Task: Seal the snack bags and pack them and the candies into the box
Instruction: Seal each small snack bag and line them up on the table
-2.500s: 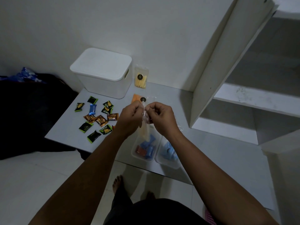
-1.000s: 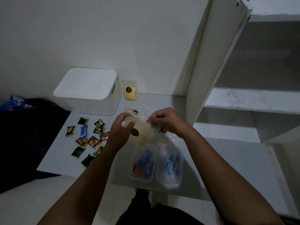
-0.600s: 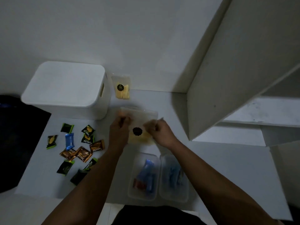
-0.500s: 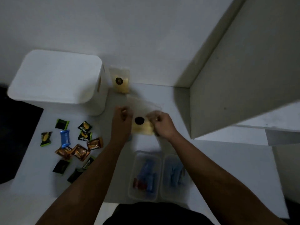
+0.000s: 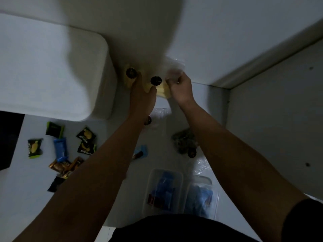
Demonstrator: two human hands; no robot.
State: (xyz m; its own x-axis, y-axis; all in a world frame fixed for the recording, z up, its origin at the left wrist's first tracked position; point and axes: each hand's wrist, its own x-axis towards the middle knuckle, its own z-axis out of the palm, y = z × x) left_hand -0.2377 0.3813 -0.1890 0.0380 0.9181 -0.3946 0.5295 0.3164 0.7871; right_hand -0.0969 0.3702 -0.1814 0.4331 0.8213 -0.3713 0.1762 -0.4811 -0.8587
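**Bag carried to the wall, both hands still on it**

Head view: since half a second ago the snack bag (image 5: pixel 161 89) has travelled away from the person and now sits at the back of the desk (image 5: pixel 122 172), against the wall, and both arms have stretched out after it. The camera has dipped closer, so the white box (image 5: pixel 52 67) fills the area left of the left hand.

The risk here is the seal. The bag's clear top flap (image 5: pixel 174 67) rises above the right hand and looks blurred; if the strip is not pressed along its whole length, the yellow sticks may slip out when the bag goes into the box. A second bag (image 5: pixel 130 76) stands just beyond the left hand's fingertips, against the box, and a careless release could knock it over. The box lid is still on, so nothing can be packed yet.

The left hand (image 5: pixel 141 89) lies palm down with fingers reaching forward, thumb touching the bag's front below its black sticker. The right hand (image 5: pixel 180 88) has its fingers curled, pinching the bag's right edge. Candies (image 5: pixel 70 151) lie scattered near the left forearm, nearer the person.
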